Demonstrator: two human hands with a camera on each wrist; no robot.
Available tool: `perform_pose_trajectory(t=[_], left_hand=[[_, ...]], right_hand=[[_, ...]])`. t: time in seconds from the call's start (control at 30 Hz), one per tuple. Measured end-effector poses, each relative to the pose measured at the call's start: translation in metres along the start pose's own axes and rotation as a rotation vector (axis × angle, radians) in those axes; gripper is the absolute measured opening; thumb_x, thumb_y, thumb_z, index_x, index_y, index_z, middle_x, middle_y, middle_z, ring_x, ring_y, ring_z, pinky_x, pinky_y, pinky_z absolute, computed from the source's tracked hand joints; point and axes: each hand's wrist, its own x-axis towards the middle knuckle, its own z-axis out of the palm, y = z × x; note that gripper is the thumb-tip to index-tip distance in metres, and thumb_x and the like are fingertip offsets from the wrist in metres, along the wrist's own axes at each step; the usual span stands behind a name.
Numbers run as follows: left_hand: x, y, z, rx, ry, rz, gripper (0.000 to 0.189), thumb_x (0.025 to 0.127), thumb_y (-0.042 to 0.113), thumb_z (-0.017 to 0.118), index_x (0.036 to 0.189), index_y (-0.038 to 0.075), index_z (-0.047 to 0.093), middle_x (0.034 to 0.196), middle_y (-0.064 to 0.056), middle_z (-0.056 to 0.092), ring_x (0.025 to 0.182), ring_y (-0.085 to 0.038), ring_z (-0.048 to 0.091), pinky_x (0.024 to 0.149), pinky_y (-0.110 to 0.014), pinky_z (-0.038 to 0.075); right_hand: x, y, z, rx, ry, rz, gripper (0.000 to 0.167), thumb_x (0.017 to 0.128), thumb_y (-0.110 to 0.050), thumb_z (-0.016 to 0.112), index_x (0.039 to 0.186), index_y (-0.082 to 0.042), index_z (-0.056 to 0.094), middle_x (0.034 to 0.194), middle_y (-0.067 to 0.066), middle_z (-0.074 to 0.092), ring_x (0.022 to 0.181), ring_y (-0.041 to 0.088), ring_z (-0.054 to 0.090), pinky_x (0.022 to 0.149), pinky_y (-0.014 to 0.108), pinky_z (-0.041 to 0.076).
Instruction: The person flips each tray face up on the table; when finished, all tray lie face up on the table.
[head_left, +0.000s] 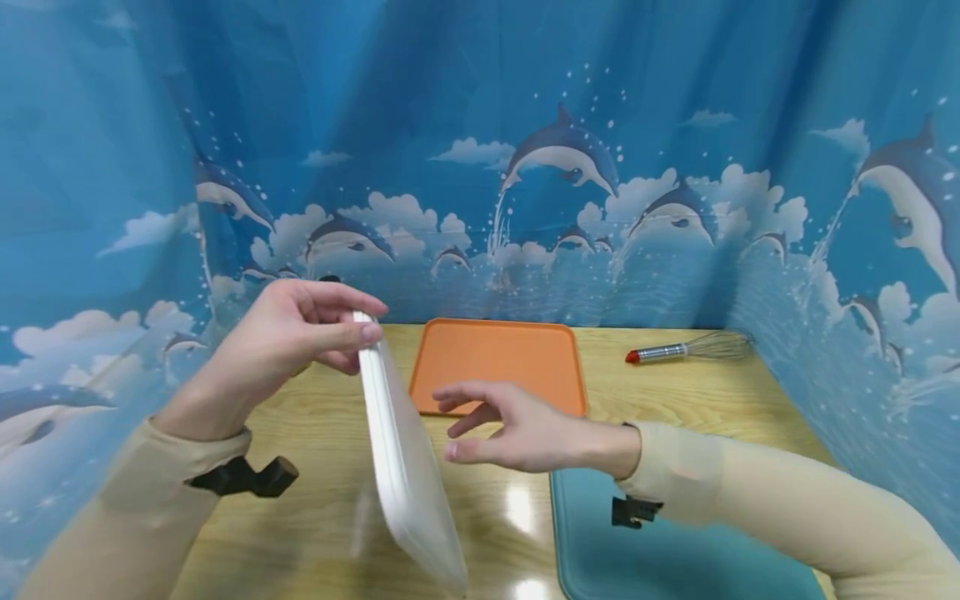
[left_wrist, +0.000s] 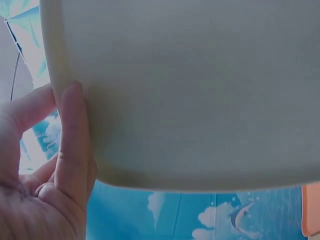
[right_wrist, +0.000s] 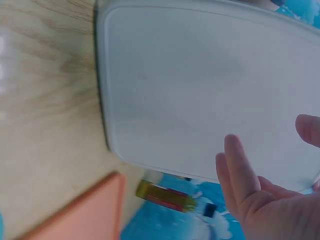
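In the head view my left hand (head_left: 292, 333) pinches the top edge of a white tray (head_left: 411, 475), thumb on one side and fingers on the other. The tray hangs on edge above the table, tilted, with its lower end toward me. The left wrist view shows its broad flat face and rounded corner close up, with the left hand (left_wrist: 60, 170) gripping the rim. My right hand (head_left: 525, 429) is held in the air to the right of the tray, fingers loosely bent and holding nothing. Seen from the right wrist, its fingers (right_wrist: 240, 165) overlap the tray's face.
An orange tray (head_left: 498, 362) lies at the back middle of the wooden table (head_left: 322, 475). Front right, a teal tray (head_left: 675, 550) lies partly under my right arm. A whisk (head_left: 690, 347) with a red-tipped handle lies back right. The right wrist view shows a yellowish bottle (right_wrist: 165, 195).
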Motion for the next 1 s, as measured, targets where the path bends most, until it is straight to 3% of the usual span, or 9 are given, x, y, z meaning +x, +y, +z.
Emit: perform_pose_trajectory(t=[0.3,0.5,0.77,1.0], left_hand=[[0.019,0.018,0.026,-0.019,-0.004,-0.003,0.04,0.1,0.03,0.087,0.131,0.005,0.079,0.096,-0.002,0.087,0.084,-0.023,0.084,0.08,-0.041,0.073],[0.03,0.028,0.04,0.029,0.003,0.008,0.043,0.099,0.038,0.088,0.128,0.008,0.08,0.101,-0.012,0.086,0.086,-0.028,0.085,0.079,-0.041,0.074],[0.039,0.032,0.045,0.034,-0.016,0.017,0.035,0.101,0.033,0.086,0.126,0.009,0.081,0.106,-0.016,0.085,0.087,-0.029,0.086,0.081,-0.046,0.074],[0.045,0.032,0.055,0.025,-0.023,0.036,0.032,0.101,0.037,0.086,0.122,0.012,0.083,0.105,-0.013,0.086,0.09,-0.028,0.084,0.083,-0.046,0.074]], right_hand=[[-0.022,-0.043,-0.022,0.017,0.054,-0.096,0.065,0.114,-0.026,0.067,0.171,-0.005,0.043,0.17,0.022,0.051,0.136,0.034,0.074,0.103,0.043,0.07],[-0.032,-0.065,-0.028,0.066,0.058,-0.14,0.064,0.114,-0.027,0.067,0.172,-0.014,0.044,0.176,0.011,0.047,0.135,0.032,0.075,0.099,0.049,0.071],[-0.034,-0.082,-0.03,0.069,0.065,-0.09,0.07,0.111,-0.016,0.07,0.174,-0.018,0.042,0.181,0.005,0.041,0.133,0.035,0.077,0.091,0.053,0.073],[-0.035,-0.091,-0.034,-0.01,0.029,-0.068,0.063,0.108,-0.018,0.072,0.168,-0.017,0.053,0.176,0.009,0.05,0.129,0.035,0.08,0.092,0.048,0.073]])
